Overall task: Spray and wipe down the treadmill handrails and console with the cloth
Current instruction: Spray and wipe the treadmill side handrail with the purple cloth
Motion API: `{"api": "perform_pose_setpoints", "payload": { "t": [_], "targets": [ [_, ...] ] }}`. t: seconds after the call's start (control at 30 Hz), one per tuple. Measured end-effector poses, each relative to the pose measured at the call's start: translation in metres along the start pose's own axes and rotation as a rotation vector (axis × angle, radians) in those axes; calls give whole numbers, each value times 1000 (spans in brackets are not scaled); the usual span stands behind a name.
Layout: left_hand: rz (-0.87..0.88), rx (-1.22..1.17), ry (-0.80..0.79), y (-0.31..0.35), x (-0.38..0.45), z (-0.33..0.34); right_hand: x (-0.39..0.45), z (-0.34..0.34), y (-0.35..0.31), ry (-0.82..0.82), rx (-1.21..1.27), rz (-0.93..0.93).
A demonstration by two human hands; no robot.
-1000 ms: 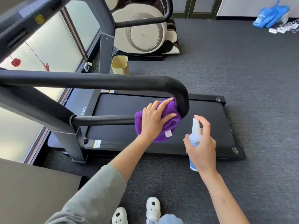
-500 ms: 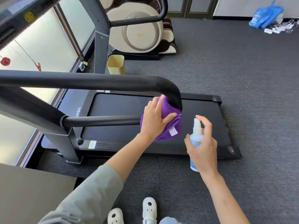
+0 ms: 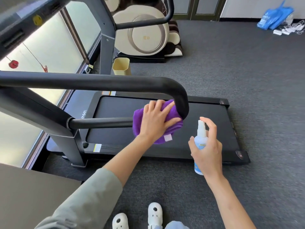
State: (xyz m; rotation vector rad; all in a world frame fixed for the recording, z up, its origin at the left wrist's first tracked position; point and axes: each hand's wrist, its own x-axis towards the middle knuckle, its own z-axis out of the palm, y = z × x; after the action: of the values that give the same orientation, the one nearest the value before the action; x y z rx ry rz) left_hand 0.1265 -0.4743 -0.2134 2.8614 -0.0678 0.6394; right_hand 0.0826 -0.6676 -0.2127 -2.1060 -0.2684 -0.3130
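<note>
The near black handrail of the treadmill runs across the view and bends down at its right end. My left hand presses a purple cloth around the lower bar just under that bend. My right hand holds a small white and blue spray bottle upright to the right of the cloth, index finger on the nozzle. The treadmill belt lies below. Part of the console shows at the top left, and the far handrail at the top.
A massage chair and a yellow bin stand beyond the treadmill. A blue bag and white cables lie far right on the grey carpet. A window runs along the left. My white shoes are at the bottom.
My left hand has slid the cloth back left along the lower bar, after pushing right into the bend half a second ago. The right hand with the bottle has barely moved.
</note>
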Motion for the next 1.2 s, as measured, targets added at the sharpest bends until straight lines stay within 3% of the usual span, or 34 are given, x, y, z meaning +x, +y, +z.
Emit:
{"api": "perform_pose_setpoints", "payload": {
  "t": [0.2,0.37,0.5,0.6,0.7,0.93,1.2],
  "targets": [
    [134,113,-5,-32,-22,11,-6,8,-3,-20,0,7],
    [-71,92,162,-51,-46,5,-3,10,-10,-27,24,19],
    [-524,-285,265,-66,-77,-6,-5,31,-24,-110,59,-55],
    [-905,-729,480,-84,-109,-14,-6,57,-42,-209,113,-107],
    [-1199,-962,661,-102,-126,-12,-7,80,-56,-294,133,-167],
    [-1516,-1313,932,-143,-115,-9,-7,114,-78,-361,126,-215],
    [-1599,-1751,990,-170,-70,-3,-12,131,-79,-389,94,-167]
  ]
}}
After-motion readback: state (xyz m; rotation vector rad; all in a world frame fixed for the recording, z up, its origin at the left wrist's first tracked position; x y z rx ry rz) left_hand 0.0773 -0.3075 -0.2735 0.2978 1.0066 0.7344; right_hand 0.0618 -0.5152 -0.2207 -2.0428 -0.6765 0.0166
